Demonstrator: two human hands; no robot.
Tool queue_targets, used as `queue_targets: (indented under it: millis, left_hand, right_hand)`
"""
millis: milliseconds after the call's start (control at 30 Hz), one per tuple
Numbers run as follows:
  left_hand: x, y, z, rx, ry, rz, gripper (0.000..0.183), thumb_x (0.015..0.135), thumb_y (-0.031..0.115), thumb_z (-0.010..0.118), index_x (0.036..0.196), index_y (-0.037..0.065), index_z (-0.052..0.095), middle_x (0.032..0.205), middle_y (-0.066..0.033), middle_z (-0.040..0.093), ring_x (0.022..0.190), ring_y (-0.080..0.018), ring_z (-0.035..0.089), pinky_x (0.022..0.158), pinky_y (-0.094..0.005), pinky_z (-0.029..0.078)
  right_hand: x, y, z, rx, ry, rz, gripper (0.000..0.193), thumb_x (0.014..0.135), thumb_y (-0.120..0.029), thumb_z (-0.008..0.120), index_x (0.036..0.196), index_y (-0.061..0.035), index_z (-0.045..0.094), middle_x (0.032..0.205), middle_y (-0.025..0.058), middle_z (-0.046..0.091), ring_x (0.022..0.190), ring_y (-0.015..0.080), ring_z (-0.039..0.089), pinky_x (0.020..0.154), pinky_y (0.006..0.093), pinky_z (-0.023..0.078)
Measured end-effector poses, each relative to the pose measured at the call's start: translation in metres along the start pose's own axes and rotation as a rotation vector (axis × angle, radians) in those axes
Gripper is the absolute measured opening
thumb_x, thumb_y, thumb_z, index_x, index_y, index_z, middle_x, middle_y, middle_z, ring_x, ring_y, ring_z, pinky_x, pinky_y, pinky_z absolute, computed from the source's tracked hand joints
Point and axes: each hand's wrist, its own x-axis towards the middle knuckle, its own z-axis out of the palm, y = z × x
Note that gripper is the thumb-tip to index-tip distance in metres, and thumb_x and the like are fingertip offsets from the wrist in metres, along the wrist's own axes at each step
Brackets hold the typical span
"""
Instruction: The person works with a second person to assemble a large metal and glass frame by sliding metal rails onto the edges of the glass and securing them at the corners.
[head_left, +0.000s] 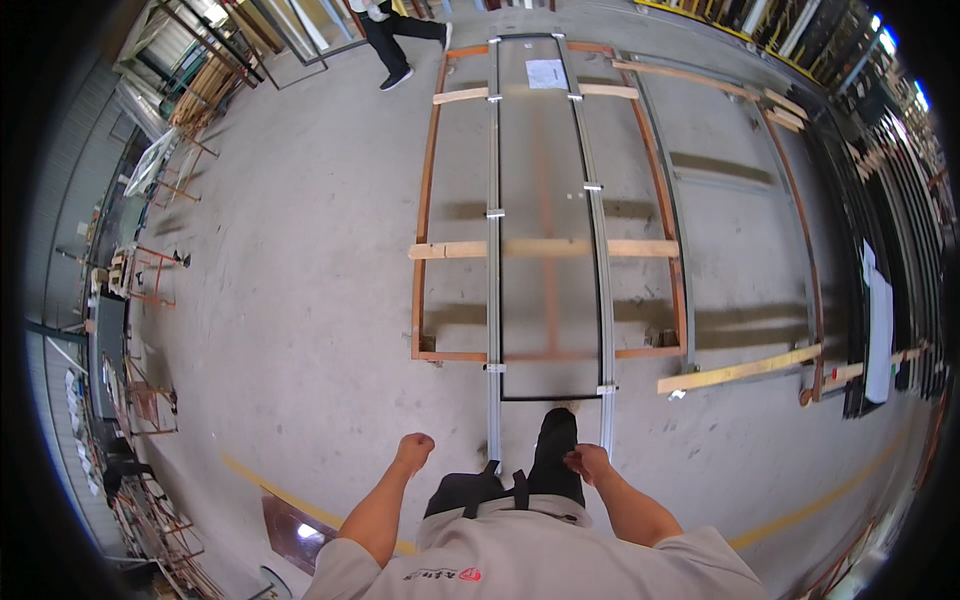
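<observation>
My left hand (416, 452) hangs in the air left of my body with its fingers curled in, and nothing shows in it. On the other side my right hand (588, 463) is beside my thigh, its fingers also curled, with no object visible in them. Ahead of me lies a long glass panel (550, 320) with a dark edge, flanked by two grey metal profiles (494, 290) with small pale clips. A white paper sheet (546, 74) rests on its far end. Neither hand touches the panel or the profiles.
The panel lies on an orange metal stand (421, 300) with wooden crossbars (448, 250). To its right are another wooden-barred frame (740, 368) and stacked dark profiles (905, 220). A person (390, 40) walks at the far left. Racks (150, 285) line the left wall.
</observation>
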Motion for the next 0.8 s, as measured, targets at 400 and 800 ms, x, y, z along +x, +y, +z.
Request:
queue_targets:
  millis: [400, 800]
  left_hand:
    - [0.028, -0.1, -0.052, -0.207, 0.115, 0.001, 0.019, 0.074, 0.019, 0.058, 0.08, 0.003, 0.068, 0.073, -0.0151, 0.065, 0.07, -0.023, 0.062, 0.067, -0.0359, 0.049]
    - [0.102, -0.324, -0.3, -0.764, 0.293, -0.193, 0.013, 0.078, 0.008, 0.054, 0.066, 0.007, 0.055, 0.053, 0.0, 0.046, 0.044, -0.01, 0.038, 0.04, -0.0284, 0.031]
  right_hand:
    - [-0.068, -0.013, -0.003, -0.72, 0.391, 0.098, 0.014, 0.087, -0.009, 0.05, 0.089, 0.0031, 0.058, 0.072, 0.0151, 0.062, 0.056, 0.0244, 0.063, 0.041, 0.0349, 0.048]
    - [-0.069, 0.068, 0.162, -1.506, 0.403, -0.099, 0.02, 0.083, -0.024, 0.053, 0.081, -0.0119, 0.069, 0.069, 0.0105, 0.065, 0.061, 0.025, 0.064, 0.055, 0.0398, 0.051]
